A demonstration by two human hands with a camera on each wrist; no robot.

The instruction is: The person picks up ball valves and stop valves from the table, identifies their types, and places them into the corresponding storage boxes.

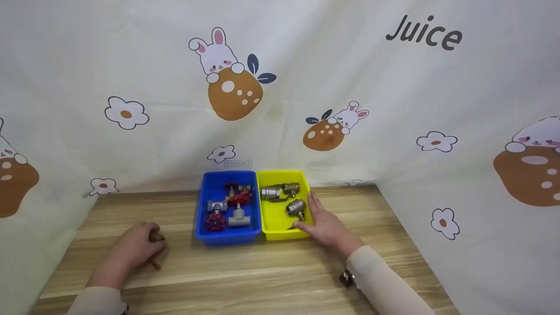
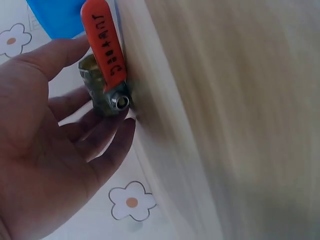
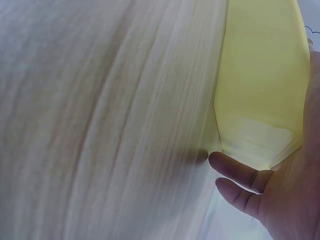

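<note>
My left hand (image 1: 135, 247) is just over the wooden table, left of the blue bin. Thumb and fingers hold a brass ball valve (image 2: 100, 90) with a red lever handle (image 2: 106, 45), which carries dark lettering. At the right side of the yellow bin (image 1: 284, 234) is my right hand (image 1: 326, 225), its fingers straight along the outer wall and its thumb over the rim. In the right wrist view two fingers extend below the bin's wall. Inside the yellow bin lie several metal valves (image 1: 295, 207); one near the thumb is mostly hidden.
The blue bin (image 1: 229, 238) stands against the yellow one and holds several valves with red handwheels (image 1: 215, 222) and a grey tee-shaped valve (image 1: 239, 218). A patterned cloth (image 1: 166, 144) walls in the back and sides of the wooden table (image 1: 245, 275).
</note>
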